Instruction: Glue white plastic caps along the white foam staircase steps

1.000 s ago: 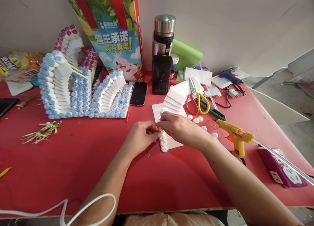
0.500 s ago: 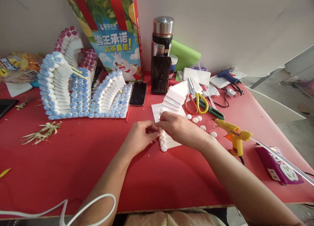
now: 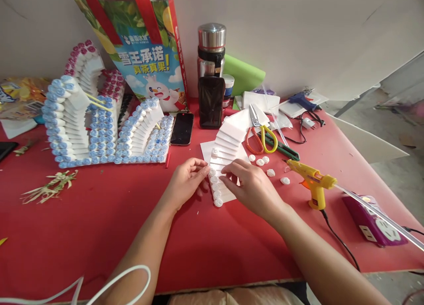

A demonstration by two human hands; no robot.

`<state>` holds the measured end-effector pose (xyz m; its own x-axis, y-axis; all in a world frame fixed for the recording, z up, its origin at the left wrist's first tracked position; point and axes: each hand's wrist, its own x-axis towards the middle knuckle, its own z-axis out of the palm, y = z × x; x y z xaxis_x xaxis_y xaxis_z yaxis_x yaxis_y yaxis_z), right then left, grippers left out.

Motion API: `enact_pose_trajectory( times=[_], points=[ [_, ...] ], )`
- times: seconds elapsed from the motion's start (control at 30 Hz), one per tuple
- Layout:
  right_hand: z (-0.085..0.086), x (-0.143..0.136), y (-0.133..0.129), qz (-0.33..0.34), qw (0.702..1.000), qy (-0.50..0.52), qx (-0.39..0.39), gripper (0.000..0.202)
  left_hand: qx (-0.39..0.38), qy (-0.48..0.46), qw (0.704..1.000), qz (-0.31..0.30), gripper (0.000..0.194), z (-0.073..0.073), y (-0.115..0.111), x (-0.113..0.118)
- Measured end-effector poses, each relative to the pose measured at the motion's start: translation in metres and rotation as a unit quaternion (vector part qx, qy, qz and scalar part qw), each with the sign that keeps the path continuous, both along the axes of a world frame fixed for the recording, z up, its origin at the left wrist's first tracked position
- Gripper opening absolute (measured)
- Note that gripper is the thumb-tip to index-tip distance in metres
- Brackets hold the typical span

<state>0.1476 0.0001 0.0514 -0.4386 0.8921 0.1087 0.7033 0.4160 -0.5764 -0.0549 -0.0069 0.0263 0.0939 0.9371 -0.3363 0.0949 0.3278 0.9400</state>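
Note:
A fanned stack of white pieces point(image 3: 228, 139) stands on a white sheet point(image 3: 206, 150) at the middle of the table. Small white rosettes point(image 3: 216, 193) run in a row down its left edge. Beside that row on the left is my left hand point(image 3: 188, 181), its thumb and forefinger tips near the upper rosette and its fingers apart. My right hand point(image 3: 253, 188) hovers over the stack's right part, fingers curved and parted, with nothing seen in them. Several loose rosettes point(image 3: 270, 173) lie to the right.
Scissors point(image 3: 261, 135), a green cutter point(image 3: 285, 148) and a yellow glue gun point(image 3: 314, 181) lie right, before a purple power strip point(image 3: 374, 221). Behind are a phone point(image 3: 182, 128), a flask point(image 3: 212, 48) and a bag point(image 3: 149, 62). Blue-and-white rosette structures point(image 3: 102, 132) stand left.
My right hand has moved right and down off the rosette row, and its fingers have parted. My left hand's fingers have opened beside the row. The whole view has shifted slightly.

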Motion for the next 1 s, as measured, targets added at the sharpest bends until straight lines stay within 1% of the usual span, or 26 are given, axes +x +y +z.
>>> enact_pose_trajectory(
  times=[0.17,0.3,0.4,0.6,0.87,1.0],
  points=[
    [-0.016,-0.010,-0.005,-0.007,0.999,0.025,-0.027,0.014,-0.001,-0.017,1.000,-0.008,0.043,-0.001,0.001,0.003],
    [-0.021,-0.012,-0.004,-0.005,0.999,0.031,-0.023,0.013,-0.008,-0.025,1.000,-0.005,0.048,-0.003,0.002,0.003],
    [-0.024,-0.011,-0.003,-0.001,0.999,0.043,-0.012,0.013,-0.006,-0.029,1.000,-0.003,0.048,-0.005,0.002,0.004],
    [-0.027,-0.010,0.000,0.015,0.997,0.069,-0.016,0.013,-0.007,-0.026,0.999,0.029,0.044,-0.004,0.003,0.007],
    [-0.027,-0.009,0.001,0.018,0.995,0.087,-0.035,0.010,0.000,-0.040,0.998,0.044,0.046,-0.005,0.004,0.009],
    [-0.024,-0.011,0.000,-0.014,0.996,0.068,-0.046,0.009,-0.009,-0.025,0.999,0.027,0.050,-0.004,0.003,0.007]
  ],
)
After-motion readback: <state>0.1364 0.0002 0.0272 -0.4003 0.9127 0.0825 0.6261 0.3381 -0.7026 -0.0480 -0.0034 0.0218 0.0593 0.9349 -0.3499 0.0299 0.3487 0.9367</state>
